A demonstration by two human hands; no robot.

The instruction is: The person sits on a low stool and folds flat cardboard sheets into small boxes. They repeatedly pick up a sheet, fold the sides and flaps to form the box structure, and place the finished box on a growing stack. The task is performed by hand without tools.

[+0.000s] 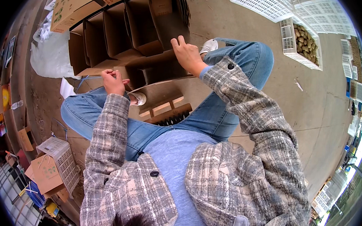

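In front of me stands a row of open brown cardboard boxes (147,24), their flaps upright. The nearest open carton (160,71) lies between my two hands. My left hand (114,83) is at its near left corner with the fingers curled; whatever they hold is hidden. A thin blue strap (89,78) runs up to that hand from the left. At the carton's right end my right hand (188,54) has its fingers bent over the cardboard edge. A long front flap (166,86) leans out toward me, between my knees.
Closed printed cartons (77,5) stand at the far left beside clear plastic sheeting (48,55). A white crate (300,58) of brownish produce sits at the far right, near stacked white crates (264,5). Another white crate (62,159) with cardboard is at my left.
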